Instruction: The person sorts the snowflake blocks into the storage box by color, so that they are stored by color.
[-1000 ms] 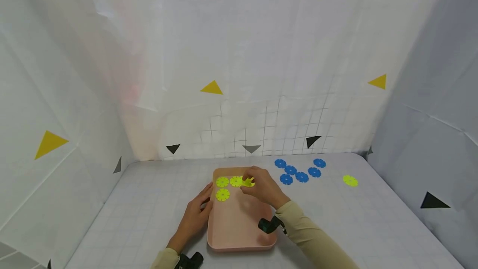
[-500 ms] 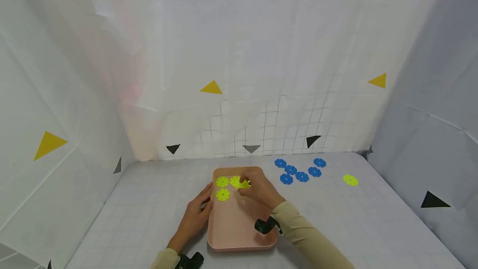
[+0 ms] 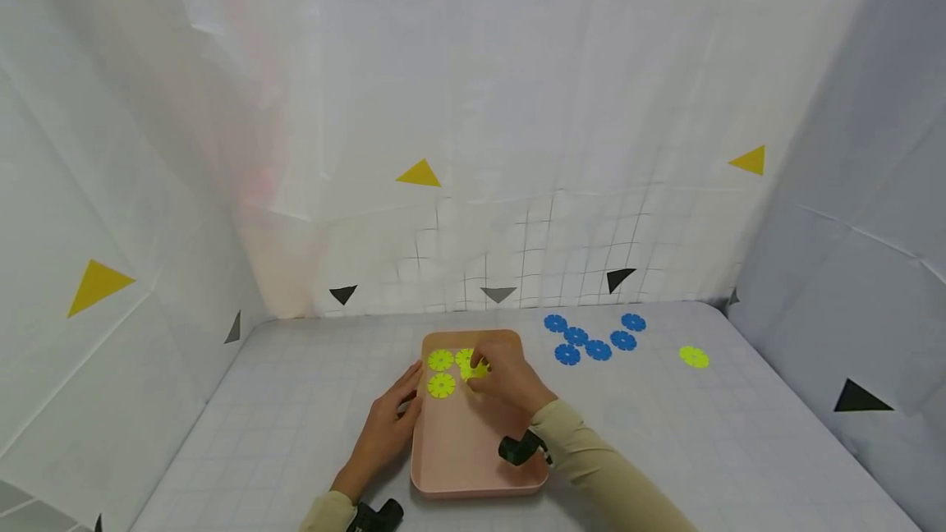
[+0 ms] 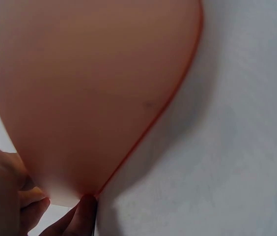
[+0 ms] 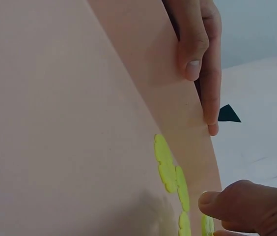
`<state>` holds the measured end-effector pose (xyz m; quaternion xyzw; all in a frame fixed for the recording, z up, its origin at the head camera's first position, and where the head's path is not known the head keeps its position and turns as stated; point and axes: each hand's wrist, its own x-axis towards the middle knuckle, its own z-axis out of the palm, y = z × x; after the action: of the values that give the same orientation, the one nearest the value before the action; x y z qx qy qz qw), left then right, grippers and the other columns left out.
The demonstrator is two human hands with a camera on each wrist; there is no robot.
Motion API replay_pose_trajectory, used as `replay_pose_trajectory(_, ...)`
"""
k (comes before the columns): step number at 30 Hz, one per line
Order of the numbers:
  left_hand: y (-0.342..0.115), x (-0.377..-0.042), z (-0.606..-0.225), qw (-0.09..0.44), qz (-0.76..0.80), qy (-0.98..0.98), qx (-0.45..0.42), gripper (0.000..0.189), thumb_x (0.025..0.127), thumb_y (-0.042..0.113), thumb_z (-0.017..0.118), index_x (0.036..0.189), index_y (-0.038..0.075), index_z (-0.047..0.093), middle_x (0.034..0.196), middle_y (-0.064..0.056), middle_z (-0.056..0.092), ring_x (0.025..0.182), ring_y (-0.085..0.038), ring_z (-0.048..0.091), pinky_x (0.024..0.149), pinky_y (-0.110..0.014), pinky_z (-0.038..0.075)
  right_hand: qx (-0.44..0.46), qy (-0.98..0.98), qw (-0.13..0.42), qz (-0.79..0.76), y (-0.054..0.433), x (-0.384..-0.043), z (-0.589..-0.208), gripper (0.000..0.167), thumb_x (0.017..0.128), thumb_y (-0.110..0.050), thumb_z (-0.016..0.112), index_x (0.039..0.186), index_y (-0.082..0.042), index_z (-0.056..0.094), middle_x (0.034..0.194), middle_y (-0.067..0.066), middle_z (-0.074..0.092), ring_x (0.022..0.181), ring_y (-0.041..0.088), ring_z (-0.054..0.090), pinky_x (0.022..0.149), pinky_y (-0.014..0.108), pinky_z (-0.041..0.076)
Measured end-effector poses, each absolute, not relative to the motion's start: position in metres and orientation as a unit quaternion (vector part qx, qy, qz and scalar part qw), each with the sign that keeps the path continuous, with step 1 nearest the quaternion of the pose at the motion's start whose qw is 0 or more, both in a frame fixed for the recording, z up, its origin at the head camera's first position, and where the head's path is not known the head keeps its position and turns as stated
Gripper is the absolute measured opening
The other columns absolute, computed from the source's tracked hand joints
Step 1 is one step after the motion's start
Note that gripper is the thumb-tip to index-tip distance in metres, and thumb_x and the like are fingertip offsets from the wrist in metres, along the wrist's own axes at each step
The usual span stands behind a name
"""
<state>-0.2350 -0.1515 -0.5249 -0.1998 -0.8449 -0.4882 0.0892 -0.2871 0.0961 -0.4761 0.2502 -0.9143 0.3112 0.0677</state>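
pinching a yellow disc, grip narrow, the right hand has shifted left over the tray.

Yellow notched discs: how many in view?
5: a yellow disc far left on the pink tray, one just nearer, one right of the first, one pinched by the right hand, one on the table, right of the tray. The hand may hide more.

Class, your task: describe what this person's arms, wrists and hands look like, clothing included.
Both arms wear long, plain, pale beige sleeves: the left sleeve and the right sleeve. At each wrist sits a small, dark, rounded device, the left device and the right device. The left hand and right hand are bare, without gloves.
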Motion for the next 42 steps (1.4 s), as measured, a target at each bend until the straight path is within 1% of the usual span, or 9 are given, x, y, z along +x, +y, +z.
replay_pose_trajectory(6,-0.151,-0.235,-0.525,0.091,-0.489,-0.844,-0.202,0.053,0.105,0.000,0.059,0.155,-0.002,0.044,0.164,-0.012,0.037,0.136,-0.031,0.053,0.104,-0.045,0.051,0.223,-0.932,0.049,0.283,0.091,-0.287,-0.478,0.024,0.082,-0.016,0.090,0.095,-0.008,0.072,0.090,0.001,0.068,0.079,0.016,0.054,0.069,0.027,0.052)
replay_pose_trajectory(10,-0.151,-0.235,-0.525,0.092,-0.491,-0.841,-0.206,0.053,0.105,-0.001,0.059,0.155,-0.003,0.044,0.164,-0.012,0.037,0.136,-0.031,0.054,0.103,-0.045,0.051,0.223,-0.933,0.052,0.277,0.091,-0.287,-0.479,0.025,0.082,-0.016,0.091,0.094,-0.008,0.071,0.090,0.001,0.068,0.078,0.016,0.054,0.068,0.028,0.051)
replay_pose_trajectory(16,-0.152,-0.236,-0.527,0.090,-0.490,-0.843,-0.201,0.053,0.105,0.000,0.059,0.156,-0.002,0.044,0.165,-0.011,0.037,0.139,-0.030,0.051,0.104,-0.045,0.051,0.217,-0.933,0.041,0.285,0.089,-0.288,-0.484,0.024,0.082,-0.016,0.090,0.096,-0.010,0.071,0.092,0.000,0.068,0.083,0.017,0.056,0.076,0.032,0.055)
replay_pose_trajectory(21,-0.152,-0.235,-0.527,0.084,-0.493,-0.842,-0.201,0.053,0.105,0.001,0.059,0.156,-0.002,0.043,0.165,-0.011,0.036,0.136,-0.032,0.053,0.104,-0.045,0.051,0.209,-0.935,0.032,0.285,0.088,-0.288,-0.489,0.023,0.082,-0.014,0.090,0.096,-0.009,0.072,0.096,0.000,0.070,0.088,0.018,0.058,0.085,0.037,0.056)
replay_pose_trajectory(26,-0.152,-0.234,-0.527,0.085,-0.493,-0.842,-0.203,0.052,0.106,0.001,0.058,0.156,-0.002,0.044,0.165,-0.011,0.036,0.136,-0.031,0.053,0.103,-0.045,0.051,0.202,-0.937,0.020,0.285,0.088,-0.287,-0.491,0.021,0.083,-0.015,0.088,0.097,-0.010,0.072,0.097,-0.001,0.070,0.091,0.018,0.059,0.089,0.039,0.055)
replay_pose_trajectory(34,-0.153,-0.236,-0.527,0.091,-0.494,-0.839,-0.210,0.052,0.105,-0.001,0.059,0.155,-0.003,0.044,0.164,-0.012,0.037,0.137,-0.030,0.053,0.103,-0.044,0.052,0.196,-0.937,0.001,0.290,0.087,-0.288,-0.489,0.024,0.084,-0.017,0.088,0.099,-0.009,0.071,0.095,-0.001,0.067,0.089,0.018,0.057,0.086,0.037,0.056)
replay_pose_trajectory(42,-0.153,-0.235,-0.525,0.085,-0.500,-0.836,-0.211,0.053,0.105,-0.001,0.059,0.156,-0.003,0.043,0.165,-0.013,0.036,0.137,-0.031,0.053,0.104,-0.045,0.051,0.199,-0.936,0.012,0.291,0.086,-0.287,-0.490,0.024,0.084,-0.017,0.088,0.097,-0.009,0.070,0.094,-0.001,0.064,0.086,0.018,0.055,0.081,0.035,0.055)
